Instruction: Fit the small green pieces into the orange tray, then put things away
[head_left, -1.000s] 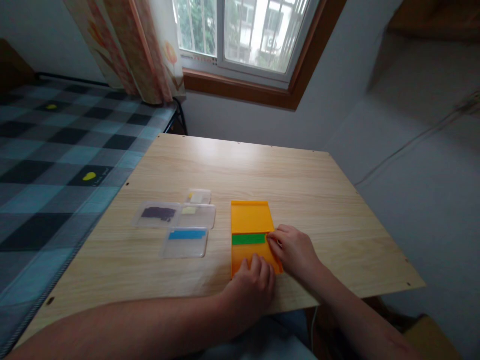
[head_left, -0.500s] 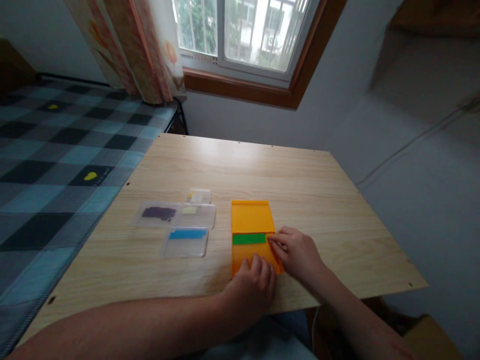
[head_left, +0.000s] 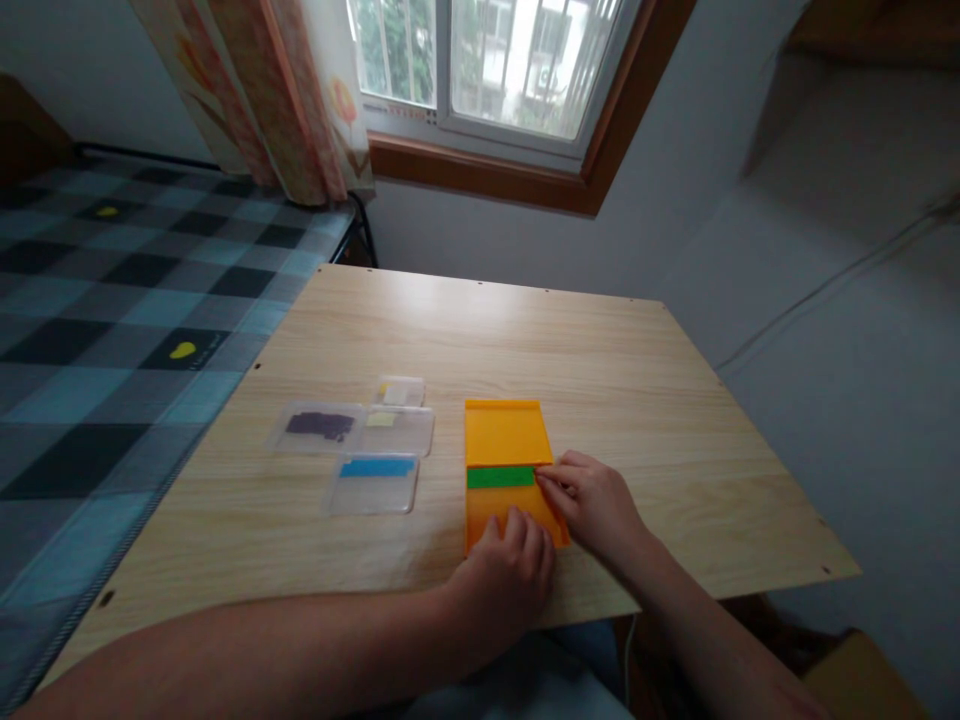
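Note:
An opened orange plastic case (head_left: pixel 504 436) lies flat on the table, its lid folded away from me. Along the top of its near half runs a green strip (head_left: pixel 500 477), which looks like small pieces set in a row. My left hand (head_left: pixel 508 560) rests at the case's near edge, fingers curled over it. At the right end of the green strip, my right hand (head_left: pixel 589 497) has thumb and forefinger pinched together. Whatever lies between those fingertips is too small to make out. Part of the case's lower half is hidden under my left fingers.
To the left on the wooden table (head_left: pixel 480 340) are clear trays: one with dark purple pieces (head_left: pixel 321 426), one with a blue row (head_left: pixel 377 468), and others with pale yellow pieces (head_left: pixel 382 420). A bed (head_left: pixel 150 300) stands beyond the table's left edge.
My right fingertips have shifted very slightly at the end of the green strip. My left hand stays on the case, and the trays have not moved.

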